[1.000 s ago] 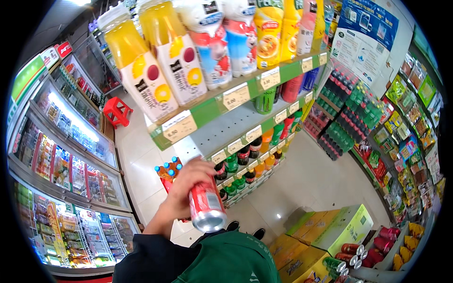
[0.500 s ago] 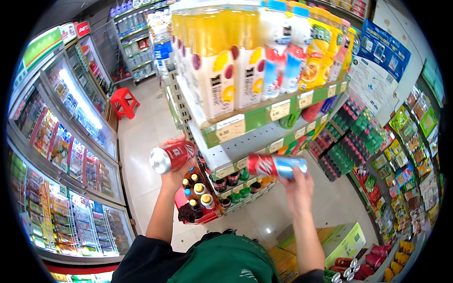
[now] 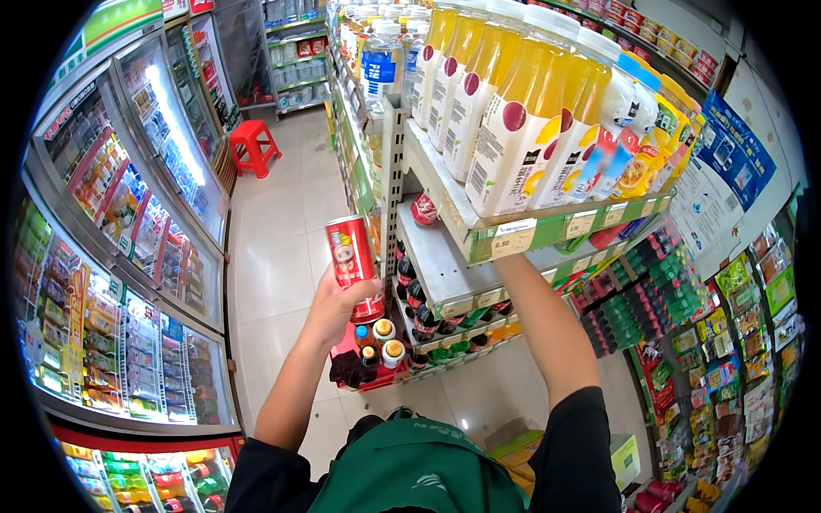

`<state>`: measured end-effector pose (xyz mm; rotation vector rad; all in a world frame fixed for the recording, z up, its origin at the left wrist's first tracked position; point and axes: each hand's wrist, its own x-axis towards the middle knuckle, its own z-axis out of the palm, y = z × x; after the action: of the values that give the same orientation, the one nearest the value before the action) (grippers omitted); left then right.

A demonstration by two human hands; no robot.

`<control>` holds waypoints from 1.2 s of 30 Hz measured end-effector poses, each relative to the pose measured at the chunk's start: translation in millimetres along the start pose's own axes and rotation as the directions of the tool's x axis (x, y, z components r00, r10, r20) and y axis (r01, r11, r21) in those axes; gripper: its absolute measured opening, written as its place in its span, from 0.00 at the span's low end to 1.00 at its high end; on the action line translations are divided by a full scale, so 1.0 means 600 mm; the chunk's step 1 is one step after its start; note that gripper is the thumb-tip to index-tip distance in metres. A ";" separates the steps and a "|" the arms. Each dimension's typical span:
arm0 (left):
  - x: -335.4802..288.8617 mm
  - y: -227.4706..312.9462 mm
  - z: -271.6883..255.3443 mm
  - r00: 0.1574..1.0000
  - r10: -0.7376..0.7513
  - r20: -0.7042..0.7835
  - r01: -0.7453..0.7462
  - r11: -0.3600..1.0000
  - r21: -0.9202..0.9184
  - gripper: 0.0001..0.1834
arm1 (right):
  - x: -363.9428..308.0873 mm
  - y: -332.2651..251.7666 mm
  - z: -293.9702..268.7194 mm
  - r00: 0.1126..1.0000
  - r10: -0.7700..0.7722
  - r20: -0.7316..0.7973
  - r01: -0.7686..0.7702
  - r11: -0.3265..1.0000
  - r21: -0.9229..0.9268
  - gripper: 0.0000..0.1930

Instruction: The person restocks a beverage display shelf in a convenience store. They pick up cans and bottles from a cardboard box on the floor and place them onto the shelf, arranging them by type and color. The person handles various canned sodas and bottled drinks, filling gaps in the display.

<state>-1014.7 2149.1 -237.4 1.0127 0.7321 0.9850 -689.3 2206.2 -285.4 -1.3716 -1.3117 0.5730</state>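
Note:
My left hand (image 3: 332, 306) is closed round a tall red drink can (image 3: 348, 246), held nearly upright in front of the shelf unit's left side. My right forearm (image 3: 552, 329) reaches in below the top shelf (image 3: 530, 232), whose front edge hides my right hand, so its fingers and anything in them cannot be seen. On the metal shelf board (image 3: 449, 265) beneath, a red can (image 3: 423, 210) stands at the back left. Tall bottles of yellow and white drink (image 3: 517, 120) crowd the top shelf above my right arm.
Below my left hand is a red crate (image 3: 385, 376) holding several capped bottles. Glass-door fridges (image 3: 128, 222) line the left side. A red stool (image 3: 253, 147) stands down the aisle. Stacked bottles (image 3: 641, 291) and hanging snack packets (image 3: 727, 342) are on the right.
My right hand, which held a red and silver-blue can in front of the shelf, has gone in under the top shelf. My left hand has turned its can from lying sideways to nearly upright.

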 end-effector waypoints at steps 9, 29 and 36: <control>0.052 0.005 0.056 0.986 0.017 0.165 -0.056 0.971 0.233 0.30 | 0.034 0.003 0.020 0.995 -0.011 0.095 0.018 0.997 -0.070 0.24; 0.173 -0.044 0.144 0.859 0.361 0.362 -0.504 0.479 0.718 0.44 | -0.053 0.016 0.000 0.948 0.233 0.215 -0.306 0.853 0.423 0.23; 0.220 -0.126 0.165 0.822 0.537 0.190 -0.479 0.473 0.739 0.44 | 0.004 0.057 -0.021 0.964 -0.091 0.251 0.046 0.982 0.182 0.22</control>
<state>-853.1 2221.0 -278.3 2.0656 0.9620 1.2529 -664.3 2211.1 -311.8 -1.1298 -1.4734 0.8209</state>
